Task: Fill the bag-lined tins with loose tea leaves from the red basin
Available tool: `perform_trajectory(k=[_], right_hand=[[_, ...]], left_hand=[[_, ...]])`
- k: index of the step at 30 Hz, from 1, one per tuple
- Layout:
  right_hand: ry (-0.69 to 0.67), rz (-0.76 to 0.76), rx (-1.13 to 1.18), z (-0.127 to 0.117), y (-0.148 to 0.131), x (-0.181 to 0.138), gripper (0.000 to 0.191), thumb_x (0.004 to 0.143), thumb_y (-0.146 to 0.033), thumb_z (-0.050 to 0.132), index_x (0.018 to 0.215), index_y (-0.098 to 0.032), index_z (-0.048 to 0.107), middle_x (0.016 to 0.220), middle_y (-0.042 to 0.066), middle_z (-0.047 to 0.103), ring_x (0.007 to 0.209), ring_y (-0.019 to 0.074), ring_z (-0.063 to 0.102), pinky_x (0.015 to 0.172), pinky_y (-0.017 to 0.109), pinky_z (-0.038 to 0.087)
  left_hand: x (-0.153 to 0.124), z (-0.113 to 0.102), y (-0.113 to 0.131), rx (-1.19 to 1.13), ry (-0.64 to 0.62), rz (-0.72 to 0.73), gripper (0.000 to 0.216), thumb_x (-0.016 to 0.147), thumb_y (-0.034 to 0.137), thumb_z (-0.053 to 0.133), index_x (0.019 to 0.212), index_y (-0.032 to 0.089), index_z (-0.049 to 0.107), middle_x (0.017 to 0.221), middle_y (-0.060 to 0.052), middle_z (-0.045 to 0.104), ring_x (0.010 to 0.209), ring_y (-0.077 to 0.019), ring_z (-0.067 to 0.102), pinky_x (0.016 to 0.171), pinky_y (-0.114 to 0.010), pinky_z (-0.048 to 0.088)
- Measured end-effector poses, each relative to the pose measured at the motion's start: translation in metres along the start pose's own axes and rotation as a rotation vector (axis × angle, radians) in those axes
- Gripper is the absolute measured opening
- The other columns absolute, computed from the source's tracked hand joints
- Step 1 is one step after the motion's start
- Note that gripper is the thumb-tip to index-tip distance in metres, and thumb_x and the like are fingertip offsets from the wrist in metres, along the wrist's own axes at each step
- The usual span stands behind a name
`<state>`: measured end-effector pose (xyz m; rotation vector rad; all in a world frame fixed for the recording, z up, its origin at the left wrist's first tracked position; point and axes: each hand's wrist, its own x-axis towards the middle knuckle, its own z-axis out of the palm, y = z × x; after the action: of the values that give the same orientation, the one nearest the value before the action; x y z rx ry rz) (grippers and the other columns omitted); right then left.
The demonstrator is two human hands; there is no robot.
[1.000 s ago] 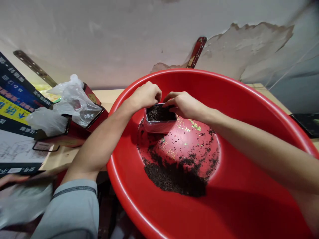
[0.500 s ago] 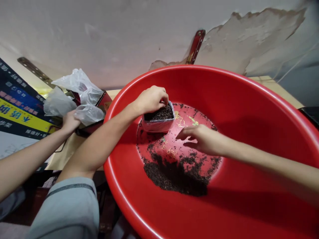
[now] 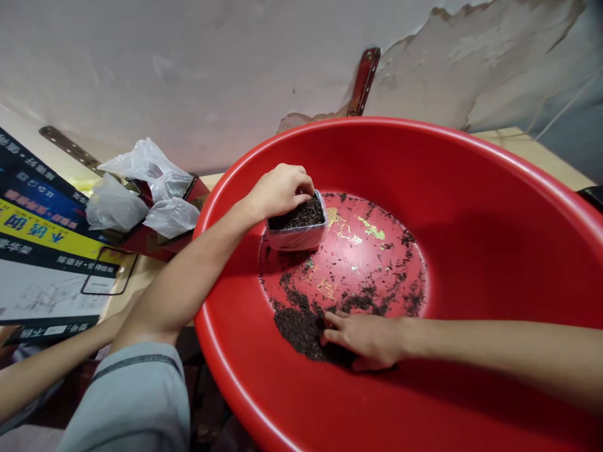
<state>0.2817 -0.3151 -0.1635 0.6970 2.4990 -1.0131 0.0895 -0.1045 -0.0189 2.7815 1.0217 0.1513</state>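
Note:
My left hand (image 3: pixel 285 188) curls over the back left of a small plastic-lined box (image 3: pixel 301 237), its fingertips at the leaves near the rim. Dark dried leaves that look like tea (image 3: pixel 305 213) fill this box almost to its top. The box stands on the floor of a big red basin (image 3: pixel 480 251). Lower down in the basin, my right hand (image 3: pixel 365 336) lies palm down in a heap of loose tea leaves (image 3: pixel 299 329), fingers apart. Part of the heap is hidden under that hand.
Left of the basin stand dark red boxes with clear plastic bags (image 3: pixel 155 166) sticking out. A printed carton (image 3: pixel 42 232) is farther left. Another person's forearm (image 3: pixel 61 364) reaches in at lower left. Behind, a red metal bracket (image 3: pixel 363 81) leans on the peeling wall (image 3: pixel 211 69).
My right hand has come down from mid-basin into the leaf heap. My left hand stays at the box. The other person's hand has let go of the plastic bag and drawn back.

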Motion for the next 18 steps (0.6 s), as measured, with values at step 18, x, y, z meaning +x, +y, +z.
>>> perform_trajectory(k=[18], right_hand=[[0.789, -0.218, -0.061, -0.132, -0.002, -0.024, 0.026, 0.104, -0.017, 0.056, 0.1, -0.018, 0.081, 0.106, 0.011, 0.078, 0.09, 0.0178, 0.074, 0.083, 0.031, 0.06]], left_hand=[[-0.018, -0.044, -0.017, -0.155, 0.159, -0.014, 0.025, 0.092, 0.022, 0.065, 0.11, 0.017, 0.083, 0.109, -0.006, 0.079, 0.102, -0.0187, 0.071, 0.099, -0.031, 0.049]])
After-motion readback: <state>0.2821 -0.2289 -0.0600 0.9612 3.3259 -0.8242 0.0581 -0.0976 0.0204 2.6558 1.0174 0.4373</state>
